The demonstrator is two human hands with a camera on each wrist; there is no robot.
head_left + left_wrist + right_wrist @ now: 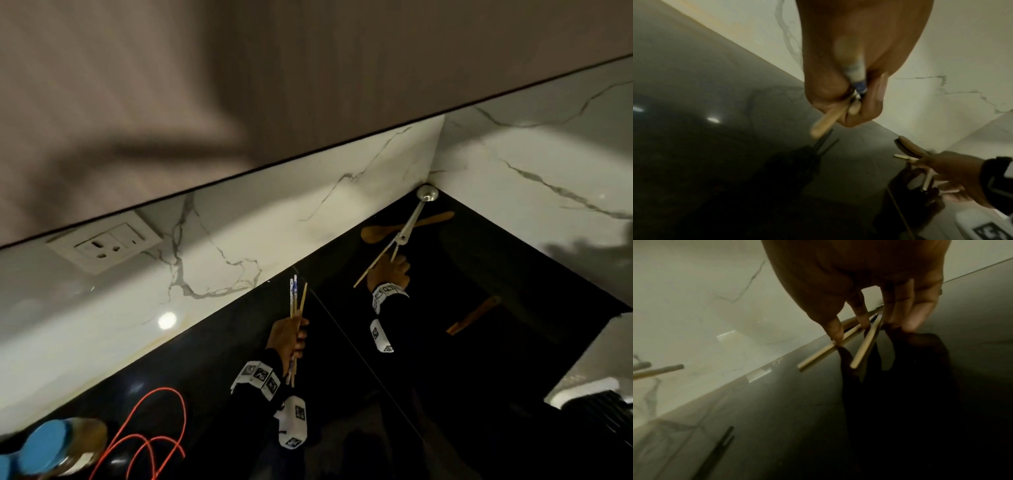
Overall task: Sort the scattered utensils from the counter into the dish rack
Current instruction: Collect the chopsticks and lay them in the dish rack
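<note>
My left hand [294, 337] grips a bundle of chopsticks [296, 298] upright above the black counter [445, 394]; some are plain wood [823, 125], some white with blue print [856, 76]. My right hand [394, 265] reaches into the far corner and pinches two wooden chopsticks [824, 353] with thumb and fingertips [835, 332], low at the counter surface. A steel ladle [426, 194] and a wooden spatula [409, 226] lie crossed just beyond that hand. Another wooden utensil [474, 315] lies to its right.
White marble walls [342, 205] meet at the corner behind the ladle, with a wall socket [102, 245] on the left. A red cable [147, 428] and blue-lidded jars [51, 445] sit at the near left. A steel surface [596, 353] and a dark slatted object [603, 407] are at the right.
</note>
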